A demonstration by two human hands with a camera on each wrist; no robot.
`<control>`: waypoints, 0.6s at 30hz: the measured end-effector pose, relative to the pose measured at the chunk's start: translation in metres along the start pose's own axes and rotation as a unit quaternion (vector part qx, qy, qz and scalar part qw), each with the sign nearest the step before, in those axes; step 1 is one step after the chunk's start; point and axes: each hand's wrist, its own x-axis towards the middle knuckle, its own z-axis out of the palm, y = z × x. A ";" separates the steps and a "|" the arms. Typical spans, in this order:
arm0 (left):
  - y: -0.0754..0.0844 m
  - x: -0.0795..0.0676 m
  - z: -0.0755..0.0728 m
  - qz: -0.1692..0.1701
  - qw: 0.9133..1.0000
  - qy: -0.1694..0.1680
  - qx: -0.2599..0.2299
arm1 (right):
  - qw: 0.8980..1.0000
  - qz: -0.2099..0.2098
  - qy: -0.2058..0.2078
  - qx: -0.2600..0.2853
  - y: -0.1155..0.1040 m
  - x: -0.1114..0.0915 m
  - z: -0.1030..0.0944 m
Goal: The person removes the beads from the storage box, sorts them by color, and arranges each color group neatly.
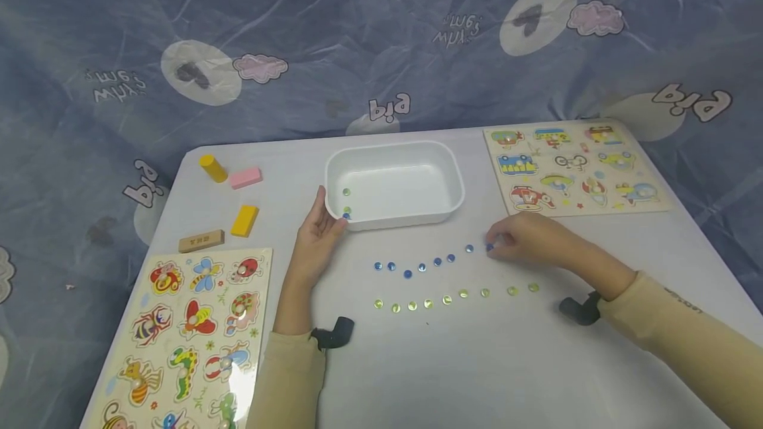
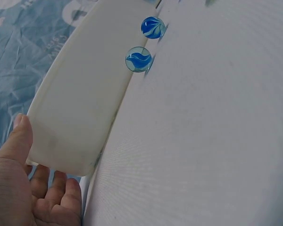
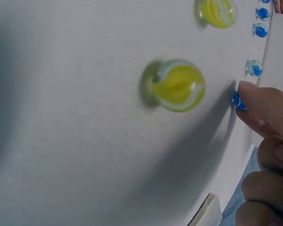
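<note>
My right hand (image 1: 530, 238) pinches a blue-swirled glass marble (image 3: 238, 100) between thumb and forefinger, low over the table at the right end of a row of blue marbles (image 1: 438, 261). Nearer to me runs a row of yellow-green marbles (image 1: 447, 300). With the thumb at the rim and fingers against the outer side, my left hand (image 1: 316, 243) holds the left front corner of a white plastic tray (image 1: 456, 184). Inside the tray's left end lie a few marbles, green ones (image 1: 346, 192) and a blue one (image 1: 346, 216) by my thumb.
An insect puzzle board (image 1: 197, 323) lies at the left, a vehicle puzzle board (image 1: 575, 167) at the back right. Behind the left board are a wooden block (image 1: 201, 241), yellow block (image 1: 244, 221), pink block (image 1: 246, 178) and yellow cylinder (image 1: 212, 169). A blue patterned cloth (image 1: 334, 38) hangs behind the table.
</note>
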 end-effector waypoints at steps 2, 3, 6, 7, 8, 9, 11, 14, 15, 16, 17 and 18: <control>0.001 0.000 0.000 -0.001 1.000 -0.001 0.002 | 1.000 0.002 0.000 0.000 0.001 0.000 0.001; 0.001 0.000 0.000 -0.001 1.000 -0.001 0.002 | 1.000 0.004 0.000 -0.001 0.001 0.001 0.002; 0.001 0.000 0.000 -0.004 1.000 -0.002 0.004 | 1.000 0.004 0.000 -0.002 0.002 0.001 0.003; 0.001 0.000 -0.001 -0.005 1.000 -0.002 0.006 | 1.000 0.005 0.000 -0.002 0.002 0.001 0.002; 0.001 0.000 -0.001 -0.005 1.000 -0.002 0.006 | 1.000 0.005 0.001 -0.003 0.002 0.001 0.002; 0.001 0.000 -0.001 -0.005 1.000 -0.003 0.004 | 1.000 0.005 0.000 -0.002 0.002 0.001 0.001; 0.000 0.000 -0.002 -0.004 1.000 -0.004 0.002 | 1.000 0.008 0.002 -0.002 0.001 0.001 -0.001; 0.000 0.001 -0.002 -0.005 1.000 -0.005 -0.003 | 1.000 0.005 0.011 -0.007 -0.001 0.001 -0.008; 0.000 0.000 -0.002 -0.006 1.000 -0.005 -0.004 | 1.000 0.004 0.015 -0.009 -0.002 0.001 -0.010; 0.000 0.000 -0.002 -0.007 1.000 -0.005 -0.004 | 1.000 0.001 0.020 -0.014 -0.004 0.001 -0.013; 0.000 0.000 -0.002 -0.010 1.000 -0.004 -0.005 | 0.999 -0.005 0.027 -0.019 -0.005 0.002 -0.017; -0.001 0.000 -0.002 -0.011 1.000 -0.004 -0.007 | 0.999 -0.011 0.035 -0.026 -0.008 0.003 -0.020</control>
